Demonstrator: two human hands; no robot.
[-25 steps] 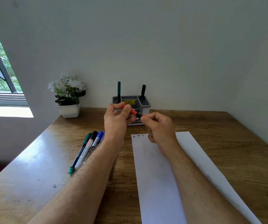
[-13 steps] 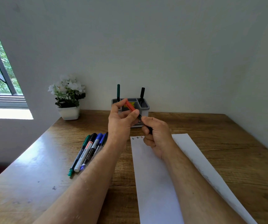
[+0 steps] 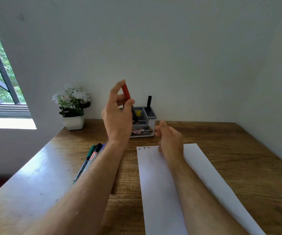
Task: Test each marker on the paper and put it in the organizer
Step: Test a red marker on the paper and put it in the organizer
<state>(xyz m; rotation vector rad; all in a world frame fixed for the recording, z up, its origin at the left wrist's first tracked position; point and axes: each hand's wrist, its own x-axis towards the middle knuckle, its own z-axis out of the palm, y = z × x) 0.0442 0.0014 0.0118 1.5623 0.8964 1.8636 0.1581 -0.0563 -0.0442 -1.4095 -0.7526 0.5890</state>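
Left hand (image 3: 118, 114) pinching red marker (image 3: 126, 91) upright above organizer (image 3: 151, 118), right hand (image 3: 170, 139) loosely curled, holding nothing, over paper (image 3: 155, 184)

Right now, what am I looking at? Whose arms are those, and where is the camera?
There is no machine here, only a person. The camera sits on the person's head and looks forward and down, so you see their two bare arms reaching out over a wooden table.

The left hand is raised and pinches a red marker, tilted, in front of the grey organizer by the wall. A black marker already stands in the organizer.

The right hand holds nothing; its fingers hang loosely curled above the top of a long white paper. Small coloured test scribbles show at the paper's top edge.

More markers lie together on the table left of the left arm. A white flower pot stands near the window.
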